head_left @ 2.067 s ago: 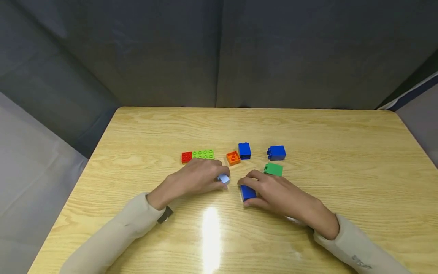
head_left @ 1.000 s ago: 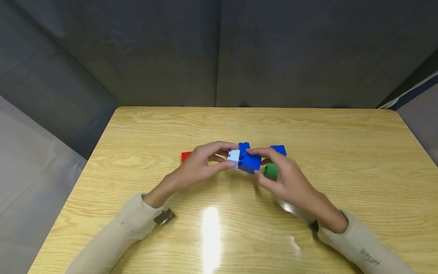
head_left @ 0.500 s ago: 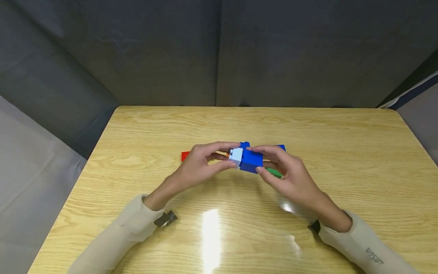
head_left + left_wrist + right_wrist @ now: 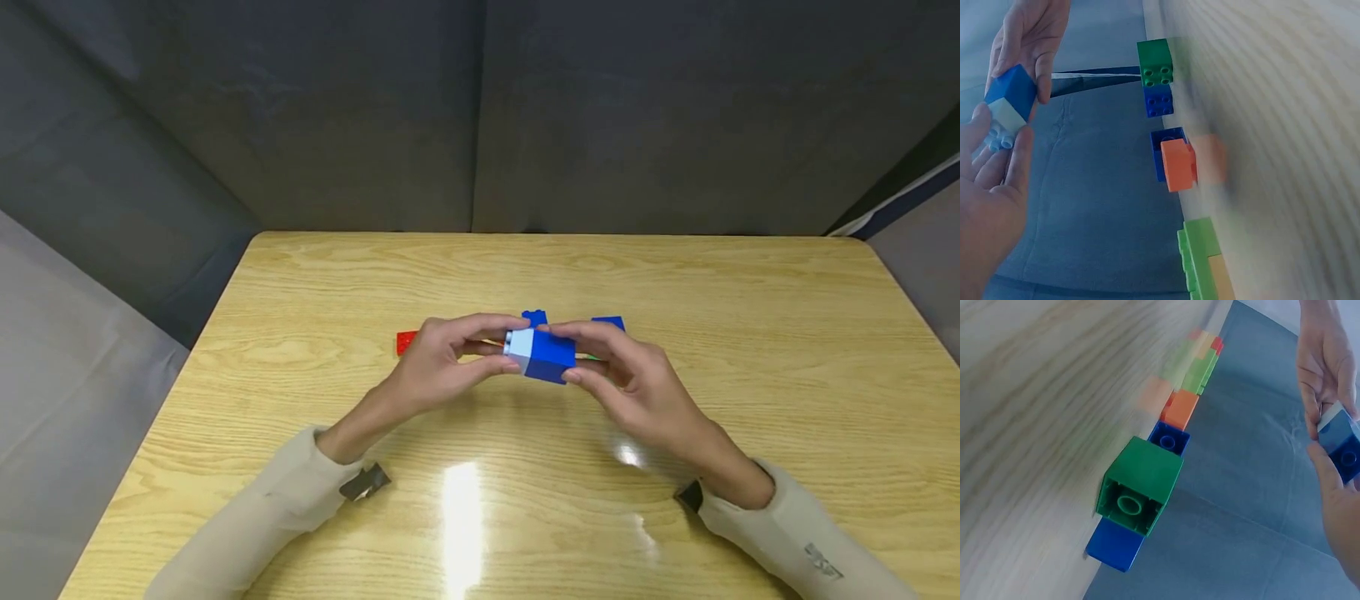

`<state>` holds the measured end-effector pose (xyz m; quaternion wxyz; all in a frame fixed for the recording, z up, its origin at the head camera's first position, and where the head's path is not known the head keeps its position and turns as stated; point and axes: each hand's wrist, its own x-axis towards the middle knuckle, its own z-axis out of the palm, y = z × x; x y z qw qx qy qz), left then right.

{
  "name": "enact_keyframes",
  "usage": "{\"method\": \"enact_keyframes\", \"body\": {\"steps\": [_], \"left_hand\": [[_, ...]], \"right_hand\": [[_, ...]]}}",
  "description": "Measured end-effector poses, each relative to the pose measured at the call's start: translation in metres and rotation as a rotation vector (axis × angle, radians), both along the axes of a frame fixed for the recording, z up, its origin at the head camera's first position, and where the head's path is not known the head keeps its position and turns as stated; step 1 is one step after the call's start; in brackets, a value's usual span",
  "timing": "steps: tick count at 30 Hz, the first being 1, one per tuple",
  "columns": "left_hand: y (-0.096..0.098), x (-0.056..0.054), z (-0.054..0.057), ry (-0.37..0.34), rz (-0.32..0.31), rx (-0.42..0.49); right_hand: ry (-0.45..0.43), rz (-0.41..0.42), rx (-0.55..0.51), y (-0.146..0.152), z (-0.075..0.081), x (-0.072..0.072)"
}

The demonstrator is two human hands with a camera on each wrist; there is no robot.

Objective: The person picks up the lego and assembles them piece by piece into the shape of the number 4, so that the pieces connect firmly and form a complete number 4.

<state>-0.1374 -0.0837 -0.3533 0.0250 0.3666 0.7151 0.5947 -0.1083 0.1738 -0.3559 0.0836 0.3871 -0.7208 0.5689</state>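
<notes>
Above the table, my left hand (image 4: pixel 450 358) pinches a light blue toy building brick (image 4: pixel 519 344) between thumb and fingers, its studs facing left. My right hand (image 4: pixel 637 383) grips a dark blue brick (image 4: pixel 552 354) from the other side. The two bricks sit flush, end to end, with no gap showing at the seam. In the left wrist view the light blue brick (image 4: pixel 1007 115) has its studs toward the left palm, and the dark blue brick (image 4: pixel 1016 87) lies by the right fingers. The right wrist view shows the dark blue brick's hollow underside (image 4: pixel 1347 456).
Behind the hands on the wooden table (image 4: pixel 330 283) lie a red brick (image 4: pixel 406 342), a light green brick (image 4: pixel 1199 372), an orange brick (image 4: pixel 1181 409), a green brick (image 4: pixel 1142 470) and two more blue bricks (image 4: pixel 535 318). Dark cloth (image 4: pixel 480 117) hangs beyond the table's far edge.
Both hands have lifted their bricks off the table and brought them together in the middle. The gap between the light blue and dark blue bricks has closed.
</notes>
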Motion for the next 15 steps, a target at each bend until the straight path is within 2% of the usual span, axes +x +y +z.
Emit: {"method": "enact_keyframes", "body": {"steps": [6, 11, 15], "left_hand": [[0.0016, -0.0033, 0.0029, 0.074, 0.005, -0.061], [0.0013, -0.0058, 0.0043, 0.065, -0.038, -0.12], [0.0034, -0.0047, 0.0025, 0.08, -0.028, -0.169]], "right_hand": [[-0.004, -0.033, 0.071, 0.0035, 0.006, -0.0043], [-0.019, -0.035, 0.11, 0.0056, 0.0045, -0.0062], [-0.023, -0.032, 0.194, 0.0077, 0.0022, -0.0071]]}}
